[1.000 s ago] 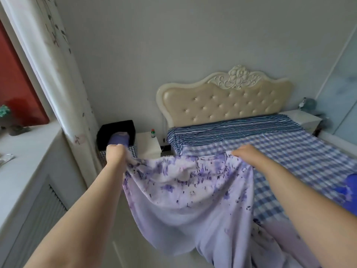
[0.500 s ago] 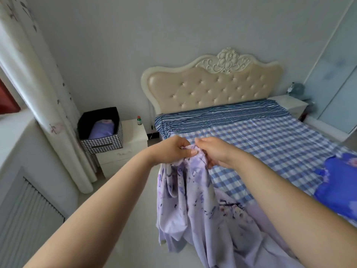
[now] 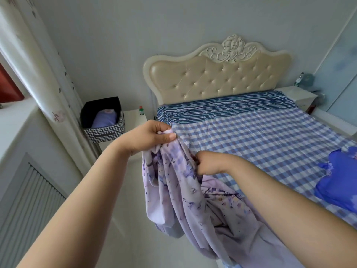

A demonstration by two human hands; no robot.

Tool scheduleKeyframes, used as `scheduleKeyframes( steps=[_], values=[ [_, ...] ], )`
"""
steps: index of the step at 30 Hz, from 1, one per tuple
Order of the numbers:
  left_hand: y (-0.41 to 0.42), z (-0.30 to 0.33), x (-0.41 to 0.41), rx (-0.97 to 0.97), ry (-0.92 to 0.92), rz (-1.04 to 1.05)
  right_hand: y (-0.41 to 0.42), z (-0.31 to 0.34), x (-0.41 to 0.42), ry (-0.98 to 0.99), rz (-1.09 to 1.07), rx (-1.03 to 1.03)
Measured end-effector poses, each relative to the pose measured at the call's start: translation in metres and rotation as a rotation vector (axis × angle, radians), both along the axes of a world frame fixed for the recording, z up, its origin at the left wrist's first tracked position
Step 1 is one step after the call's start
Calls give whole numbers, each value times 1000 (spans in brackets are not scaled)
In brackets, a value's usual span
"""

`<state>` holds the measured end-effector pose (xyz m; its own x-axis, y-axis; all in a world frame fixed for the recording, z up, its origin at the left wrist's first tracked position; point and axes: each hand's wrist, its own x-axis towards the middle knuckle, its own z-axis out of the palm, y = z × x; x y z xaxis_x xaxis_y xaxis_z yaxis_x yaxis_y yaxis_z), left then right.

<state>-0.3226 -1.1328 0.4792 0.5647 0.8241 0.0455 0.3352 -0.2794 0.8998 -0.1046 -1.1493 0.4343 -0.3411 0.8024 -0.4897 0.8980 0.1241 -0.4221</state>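
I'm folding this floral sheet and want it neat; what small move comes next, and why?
Probably slide the right hand down the floral sheet to draw it taut: the left hand pinches the gathered top, the right grips just below, and the rest hangs bunched beside the bed.

Your lilac floral sheet point(image 3: 179, 192), bunched at its top edge, hangs in folds, trailing onto the bed point(image 3: 260, 136).
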Motion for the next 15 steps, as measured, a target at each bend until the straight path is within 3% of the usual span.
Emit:
scheduleKeyframes(
  steps=[4,6,8,10,12,15],
  values=[
    [-6,6,-23,-22,-117,183,-3,-28,14,-141,-25,-3],
    [-3,8,-39,79,-113,407,-5,-40,33,-338,-9,-47],
    [1,10,-55,201,-86,601,-4,-47,52,-442,-70,77],
    [3,11,-70,229,-113,692,1,-46,68,-292,-278,405],
    [-1,12,-80,143,-164,621,8,-42,81,12,-438,638],
    [-8,13,-83,-82,-295,343,9,-42,79,232,-555,524]
  ],
)
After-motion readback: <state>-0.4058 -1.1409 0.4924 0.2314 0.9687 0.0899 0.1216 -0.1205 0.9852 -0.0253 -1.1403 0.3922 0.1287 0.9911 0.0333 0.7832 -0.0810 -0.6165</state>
